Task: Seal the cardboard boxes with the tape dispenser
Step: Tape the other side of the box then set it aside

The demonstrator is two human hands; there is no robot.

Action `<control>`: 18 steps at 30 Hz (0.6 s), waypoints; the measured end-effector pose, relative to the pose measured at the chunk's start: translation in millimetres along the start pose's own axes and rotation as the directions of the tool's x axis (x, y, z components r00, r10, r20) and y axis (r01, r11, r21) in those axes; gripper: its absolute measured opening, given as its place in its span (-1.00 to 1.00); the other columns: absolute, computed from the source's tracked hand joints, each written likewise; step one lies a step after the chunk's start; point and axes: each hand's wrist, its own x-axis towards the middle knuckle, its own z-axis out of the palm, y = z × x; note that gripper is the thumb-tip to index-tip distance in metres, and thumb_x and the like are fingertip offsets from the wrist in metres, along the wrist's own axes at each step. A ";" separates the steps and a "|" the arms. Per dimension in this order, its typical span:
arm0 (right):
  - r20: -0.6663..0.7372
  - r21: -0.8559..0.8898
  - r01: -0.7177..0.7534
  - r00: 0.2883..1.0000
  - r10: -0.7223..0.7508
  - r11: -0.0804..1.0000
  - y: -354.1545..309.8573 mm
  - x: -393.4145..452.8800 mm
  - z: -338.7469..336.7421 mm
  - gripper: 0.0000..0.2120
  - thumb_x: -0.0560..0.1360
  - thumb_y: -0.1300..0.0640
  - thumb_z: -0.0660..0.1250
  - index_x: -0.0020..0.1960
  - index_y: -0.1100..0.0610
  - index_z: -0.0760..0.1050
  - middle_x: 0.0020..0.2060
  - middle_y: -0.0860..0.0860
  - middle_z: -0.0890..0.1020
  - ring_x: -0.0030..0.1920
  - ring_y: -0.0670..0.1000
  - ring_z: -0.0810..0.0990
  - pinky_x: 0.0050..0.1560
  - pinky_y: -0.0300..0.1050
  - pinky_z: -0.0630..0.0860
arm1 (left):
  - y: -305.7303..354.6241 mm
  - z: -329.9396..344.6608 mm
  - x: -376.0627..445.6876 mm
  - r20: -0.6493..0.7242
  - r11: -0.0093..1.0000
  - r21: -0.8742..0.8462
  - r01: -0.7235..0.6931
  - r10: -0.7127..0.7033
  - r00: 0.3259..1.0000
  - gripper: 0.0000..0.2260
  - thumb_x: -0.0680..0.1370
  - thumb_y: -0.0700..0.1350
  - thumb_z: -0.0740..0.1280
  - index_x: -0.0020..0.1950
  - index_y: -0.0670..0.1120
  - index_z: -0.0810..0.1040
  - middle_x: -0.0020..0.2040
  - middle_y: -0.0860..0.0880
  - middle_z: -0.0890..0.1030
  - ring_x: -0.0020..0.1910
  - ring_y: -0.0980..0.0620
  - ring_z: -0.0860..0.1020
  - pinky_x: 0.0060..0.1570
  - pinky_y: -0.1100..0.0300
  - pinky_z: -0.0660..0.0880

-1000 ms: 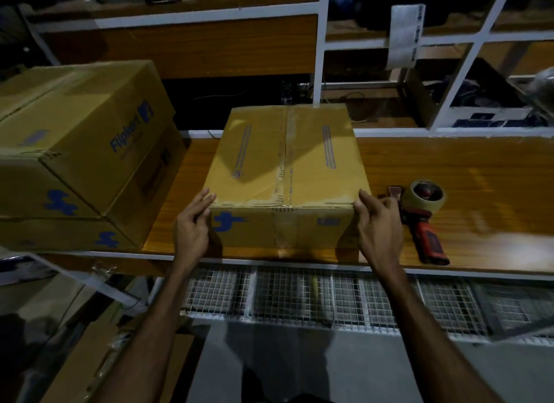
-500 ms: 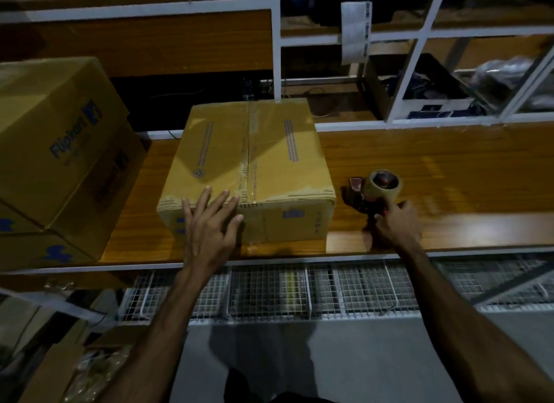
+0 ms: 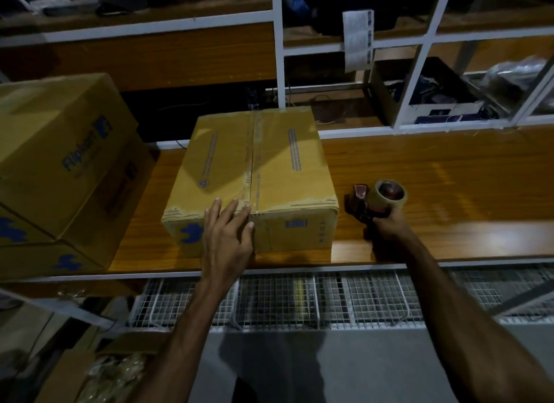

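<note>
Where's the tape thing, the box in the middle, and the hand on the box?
Red-handled tape dispenser (image 3: pixel 386 197), head view: tape roll.
Middle brown cardboard box (image 3: pixel 269 162), head view: top flap.
Left hand (image 3: pixel 226 237), head view: back of hand.

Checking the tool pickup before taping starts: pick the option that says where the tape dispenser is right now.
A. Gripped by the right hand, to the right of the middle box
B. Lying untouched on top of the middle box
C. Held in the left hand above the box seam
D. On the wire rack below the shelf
A: the right hand grips the tape dispenser beside the middle box, while the left hand rests flat on the box's front edge.
</note>
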 end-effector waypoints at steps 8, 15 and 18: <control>-0.178 0.071 0.208 0.965 -0.193 0.975 -10.0 -57.7 15.1 -0.66 0.61 0.35 0.35 0.31 0.07 0.45 0.24 0.06 0.60 0.29 0.15 0.59 0.34 0.31 0.55 | 24.9 5.9 -4.6 -0.207 0.992 -0.127 -0.013 -0.014 0.978 -0.78 0.60 -0.23 0.41 0.23 -0.19 0.69 0.45 -0.15 0.55 0.55 -0.20 0.34 0.52 -0.25 0.30; -0.315 0.108 0.433 0.868 -0.383 0.895 -37.8 -129.7 26.2 -0.68 0.65 0.32 0.32 0.26 -0.06 0.42 0.16 -0.16 0.62 0.15 -0.06 0.63 0.19 0.16 0.62 | 111.3 5.9 10.3 -0.148 0.883 -0.468 -0.035 -0.039 0.988 -0.80 0.60 -0.02 0.38 0.09 -0.09 0.73 0.09 0.03 0.71 0.16 0.06 0.61 0.31 0.04 0.51; -0.336 0.115 0.483 0.841 -0.423 0.868 -52.2 -151.6 34.8 -0.64 0.65 0.32 0.32 0.27 -0.11 0.43 0.17 -0.25 0.61 0.19 -0.06 0.61 0.19 0.10 0.61 | 143.8 7.3 16.8 -0.104 0.735 -0.677 0.035 -0.142 0.984 -0.82 0.58 0.03 0.45 -0.03 -0.06 0.74 -0.04 0.09 0.71 -0.02 0.16 0.64 0.01 0.12 0.61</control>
